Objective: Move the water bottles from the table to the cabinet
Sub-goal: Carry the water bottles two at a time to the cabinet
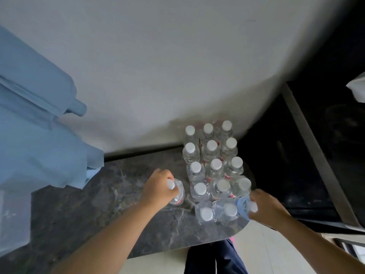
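- The water bottles [212, 167] stand upright in a tight block of three columns at the right end of the table [110, 198], close to the wall; all are clear plastic with white caps.
- Red shows on the labels between the bottles, but the printing is too small and blurred to read, so no brand can be told.
- The left hand [159, 186] is closed around the neck of one separate bottle [177, 195] just left of the block; this bottle leans, its cap pointing toward the hand, and a red-edged label shows low on its side.
- The right hand [265, 206] is closed around the top of a corner bottle [244, 206] at the near right of the block; this bottle looks bluish and is tilted, its white cap showing between the fingers.
- The table top is dark grey stone with pale veins, and its near right corner is rounded.
- Behind the table rises a plain light wall [158, 66].
- At the left, light blue fabric [39, 135] hangs over the table's edge.
- To the right stands a dark unit [316, 155] with a pale slanting edge; whether this is the cabinet I cannot tell.
- Below the table's corner the pale floor [266, 250] shows, with dark blue trousers [213, 258] at the bottom.
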Demonstrator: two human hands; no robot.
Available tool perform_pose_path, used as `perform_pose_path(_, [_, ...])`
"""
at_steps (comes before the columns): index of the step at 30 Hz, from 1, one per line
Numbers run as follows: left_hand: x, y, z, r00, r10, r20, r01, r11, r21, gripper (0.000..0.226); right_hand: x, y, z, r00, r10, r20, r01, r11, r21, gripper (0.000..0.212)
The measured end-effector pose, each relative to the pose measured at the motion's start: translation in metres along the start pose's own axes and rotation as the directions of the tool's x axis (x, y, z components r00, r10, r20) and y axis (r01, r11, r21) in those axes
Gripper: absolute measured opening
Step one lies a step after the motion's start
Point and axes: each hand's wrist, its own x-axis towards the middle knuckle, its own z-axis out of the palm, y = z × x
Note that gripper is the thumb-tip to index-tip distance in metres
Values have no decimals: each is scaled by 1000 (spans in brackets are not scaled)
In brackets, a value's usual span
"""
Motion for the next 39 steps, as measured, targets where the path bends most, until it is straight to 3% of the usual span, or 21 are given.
perform_pose_path(8, [18, 2, 11, 994, -96, -53, 95, 995, -22, 46, 4, 4, 4, 995, -83, 48, 87, 994, -73, 27])
perform_pose_path(11, [27, 4, 14, 991, -110, -82, 110, 994, -12, 47, 3, -1, -2, 993, -71, 95, 91, 971, -223, 42])
perform_pose_path(14, [34, 6, 14, 990, -115, -80, 115, 993, -8, 46, 6, -10, -15, 989, -129, 71, 146, 901, -409, 37])
perform_pose_path(16, [40, 9, 12, 989, -128, -74, 128, 992, 2, 40, 9, -20, -26, 945, -326, 4, 283, 814, -508, 23])
perform_pose_path(18, [47, 11, 10, 990, -116, -74, 117, 993, 18, 29, 22, -24, -28, 890, -450, -76, 340, 766, -546, 26])
perform_pose_path(21, [61, 16, 9, 991, -109, -77, 111, 993, 27, 18, 46, -36, -38, 816, -535, -217, 386, 785, -485, 9])
perform_pose_path(23, [70, 19, 8, 991, -105, -84, 108, 993, 44, 11, 65, -46, -43, 795, -566, -219, 425, 776, -466, 16])
perform_pose_path(26, [85, 19, 7, 990, -107, -88, 115, 990, 84, 20, 91, -61, -47, 879, -466, -101, 363, 791, -492, 57])
perform_pose_path(29, [100, 20, 4, 991, -107, -81, 116, 986, 116, 23, 109, -75, -50, 905, -415, -94, 327, 821, -469, 53])
perform_pose_path(31, [111, 19, 2, 990, -114, -82, 124, 984, 132, 24, 121, -80, -47, 910, -413, -31, 366, 837, -406, 58])
perform_pose_path(35, [128, 15, -2, 986, -135, -95, 147, 980, 135, 23, 133, -77, -32, 879, -469, -83, 384, 802, -457, 75])
perform_pose_path(39, [144, 9, -2, 986, -140, -86, 151, 979, 135, 23, 135, -82, -36, 887, -456, -65, 371, 791, -487, 64])
